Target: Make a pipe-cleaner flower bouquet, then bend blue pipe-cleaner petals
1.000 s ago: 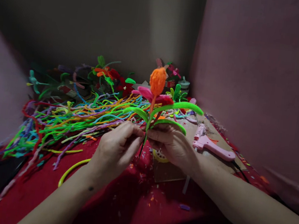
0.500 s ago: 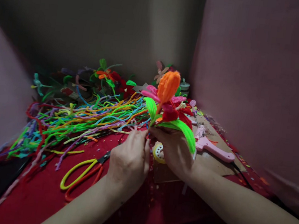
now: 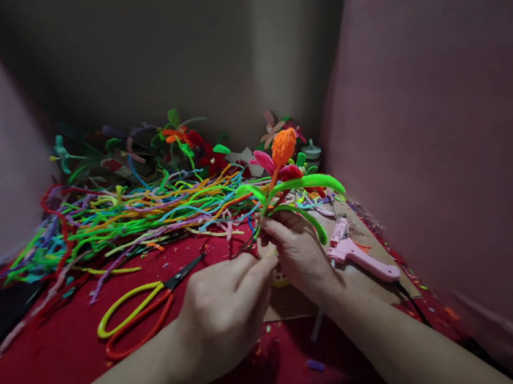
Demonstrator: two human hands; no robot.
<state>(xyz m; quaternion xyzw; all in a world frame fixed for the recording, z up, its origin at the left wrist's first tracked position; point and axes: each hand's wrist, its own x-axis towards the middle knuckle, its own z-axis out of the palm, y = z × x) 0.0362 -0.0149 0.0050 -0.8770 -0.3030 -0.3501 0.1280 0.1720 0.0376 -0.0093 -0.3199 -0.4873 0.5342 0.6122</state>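
My right hand (image 3: 298,250) pinches the stem of a pipe-cleaner flower (image 3: 283,147) with an orange bud, pink and red petals and green leaves (image 3: 310,182), holding it upright over the red cloth (image 3: 79,344). My left hand (image 3: 223,312) is lower and nearer to me, fingers curled, fingertips pinching the thin dark lower end of the stem (image 3: 246,247). Yellow and red handled scissors (image 3: 139,311) lie on the cloth just left of my left hand.
A large tangle of coloured pipe cleaners (image 3: 143,203) spreads across the left and middle. Finished flowers (image 3: 183,136) stand at the back. A pink glue gun (image 3: 356,254) lies on cardboard (image 3: 373,231) at the right. Walls close in on both sides.
The flower was tilted right, then brought upright again. My left hand slid down along the stem towards me, uncovering the scissors on the cloth.
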